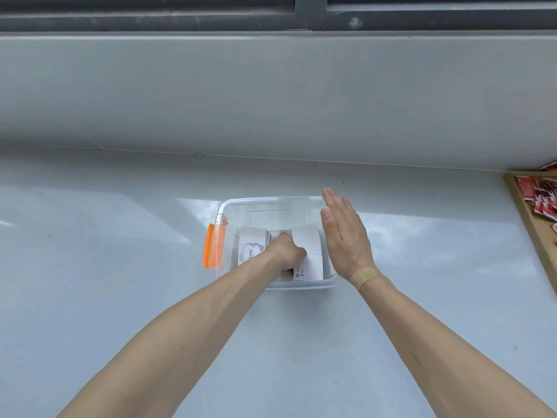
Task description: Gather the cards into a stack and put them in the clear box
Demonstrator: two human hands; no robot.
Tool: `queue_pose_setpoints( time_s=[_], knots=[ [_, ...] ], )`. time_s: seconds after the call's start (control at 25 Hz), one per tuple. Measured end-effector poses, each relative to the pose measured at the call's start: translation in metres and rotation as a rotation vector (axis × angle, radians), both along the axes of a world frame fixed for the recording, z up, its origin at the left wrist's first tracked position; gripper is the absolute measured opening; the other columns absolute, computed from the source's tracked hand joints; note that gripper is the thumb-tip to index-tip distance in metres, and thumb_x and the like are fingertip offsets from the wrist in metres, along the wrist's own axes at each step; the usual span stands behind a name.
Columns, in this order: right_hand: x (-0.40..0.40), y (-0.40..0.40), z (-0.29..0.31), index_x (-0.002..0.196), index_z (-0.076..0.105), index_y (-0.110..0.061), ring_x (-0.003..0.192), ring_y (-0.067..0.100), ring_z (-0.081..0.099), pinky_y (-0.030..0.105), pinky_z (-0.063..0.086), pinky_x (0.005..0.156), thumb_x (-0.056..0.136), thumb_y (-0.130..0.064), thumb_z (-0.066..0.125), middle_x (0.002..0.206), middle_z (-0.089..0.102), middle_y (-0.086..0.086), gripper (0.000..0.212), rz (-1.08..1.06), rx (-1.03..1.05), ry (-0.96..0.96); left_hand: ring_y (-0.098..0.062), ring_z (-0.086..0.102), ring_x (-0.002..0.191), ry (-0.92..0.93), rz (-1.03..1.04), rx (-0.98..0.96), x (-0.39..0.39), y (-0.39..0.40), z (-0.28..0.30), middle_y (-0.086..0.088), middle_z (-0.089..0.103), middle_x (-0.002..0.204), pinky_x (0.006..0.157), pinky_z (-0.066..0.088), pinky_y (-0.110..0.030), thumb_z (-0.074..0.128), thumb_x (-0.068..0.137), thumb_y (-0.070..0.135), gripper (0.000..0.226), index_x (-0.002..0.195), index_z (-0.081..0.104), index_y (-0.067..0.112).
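The pale grey counter point(120, 267) is running back to a wall, and nothing loose is lying on the bare stretch of it in view — no stray cards that I can see. At its right edge a wooden tray point(530, 224) of red packets point(542, 197) is sitting well apart from the work.

Near the middle of the counter the clear box point(271, 203) is standing with its lid off, an orange latch point(209, 250) hanging on its left wall. The cards point(251, 248) are lying inside on its floor, toward the near wall, but they are fanning out rather than sitting square — one group to the left, a few white ones to the right.

The left hand point(289, 251) is reaching down into the box, curled over the cards and pressing on them; whether it is actually gripping any I cannot tell. The right hand point(343, 233) is hovering flat and wide, fingers straight, holding nothing, just beside the box's right wall.

I judge the task nearly finished: the cards are in the box, and only squaring them up and withdrawing the hands seems left.
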State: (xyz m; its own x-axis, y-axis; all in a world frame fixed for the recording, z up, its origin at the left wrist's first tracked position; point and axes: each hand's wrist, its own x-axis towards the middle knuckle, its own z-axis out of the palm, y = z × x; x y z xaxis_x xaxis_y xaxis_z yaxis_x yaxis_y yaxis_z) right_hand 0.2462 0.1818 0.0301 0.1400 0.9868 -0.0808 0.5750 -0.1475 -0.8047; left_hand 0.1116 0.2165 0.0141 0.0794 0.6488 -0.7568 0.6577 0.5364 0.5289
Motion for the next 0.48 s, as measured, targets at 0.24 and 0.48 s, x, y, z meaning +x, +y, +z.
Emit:
queue_pose_setpoints(
  time_s=[0.24,0.48],
  knots=[
    [0.0,0.0011,-0.002,0.149,0.025,-0.033,0.147,0.011,0.008,0.047,0.014,0.119,0.097,-0.053,0.015,0.158,0.024,-0.014,0.056,0.0,0.011,0.0,-0.029,0.068,0.072,0.002,0.024,-0.049,0.0026,-0.0004,0.0009,-0.016,0.064,0.109,0.058,0.059,-0.034,0.045,0.093,0.01,0.034,0.126,0.04,0.006],
    [0.0008,0.001,0.0004,0.15,0.023,-0.029,0.147,0.017,0.009,0.047,0.015,0.119,0.097,-0.053,0.013,0.159,0.023,-0.009,0.059,0.029,0.027,-0.115,-0.031,0.066,0.077,0.003,-0.004,-0.035,-0.0002,0.0014,0.0063,-0.021,0.065,0.101,0.078,0.06,-0.042,0.045,0.093,0.011,0.029,0.121,0.044,0.004]
  ],
)
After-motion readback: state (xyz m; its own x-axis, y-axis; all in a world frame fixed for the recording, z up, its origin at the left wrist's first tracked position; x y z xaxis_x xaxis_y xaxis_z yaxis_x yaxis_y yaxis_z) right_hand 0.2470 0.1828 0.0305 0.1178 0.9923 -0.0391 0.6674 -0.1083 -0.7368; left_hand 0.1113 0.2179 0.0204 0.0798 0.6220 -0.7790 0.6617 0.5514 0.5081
